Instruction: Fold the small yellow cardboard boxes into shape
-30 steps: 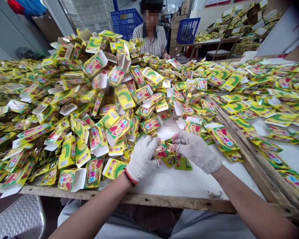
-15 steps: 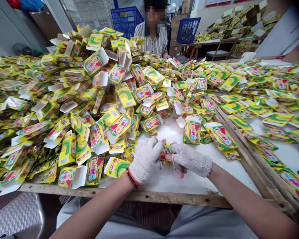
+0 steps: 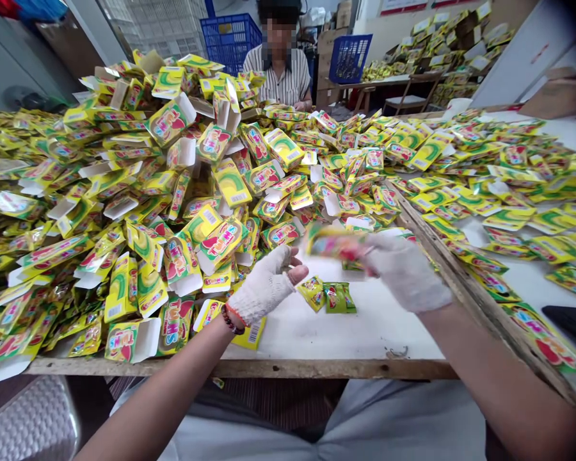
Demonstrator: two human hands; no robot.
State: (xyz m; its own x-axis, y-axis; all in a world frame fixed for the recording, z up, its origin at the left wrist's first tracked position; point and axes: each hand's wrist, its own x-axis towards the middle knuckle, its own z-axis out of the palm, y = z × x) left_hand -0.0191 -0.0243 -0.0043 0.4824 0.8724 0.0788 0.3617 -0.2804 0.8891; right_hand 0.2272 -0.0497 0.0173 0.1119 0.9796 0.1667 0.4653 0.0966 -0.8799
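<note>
yellow fruit box (image 3: 333, 243) is just beyond the green sachet (image 3: 338, 298) that's lying on the white desk (image 3: 307, 333), and it's so smeared by blur that the print is unreadable. ok, going from close to far. grey trousers (image 3: 326, 422) are on the near side of the green sachet, then comes the desk's wooden edge (image 3: 326, 369). nearer than the green sachet and off to its left, a barcoded box (image 3: 252, 333) is partly behind the left wrist, which has a beaded bracelet (image 3: 232, 320) on it. left hand (image 3: 264, 285) is left of the green sachet in a white knit glove, bare fingertips poking out, thumb and fingers apart in a loose curl, nothing in its grip that i can see. a yellow sachet (image 3: 312, 293) lies just beside the green sachet, on its left. right hand (image 3: 406, 269), gloved too, is beyond and right of the green sachet, fingers closed on one end of the yellow fruit box. big pile of boxes (image 3: 173, 186) spreads left of and beyond the green sachet, loads of white flaps hanging open. wooden divider (image 3: 441, 256) runs along to its right. way beyond the green sachet there's a co-worker in a striped shirt (image 3: 278, 80) and a blue crate (image 3: 233, 41).
</note>
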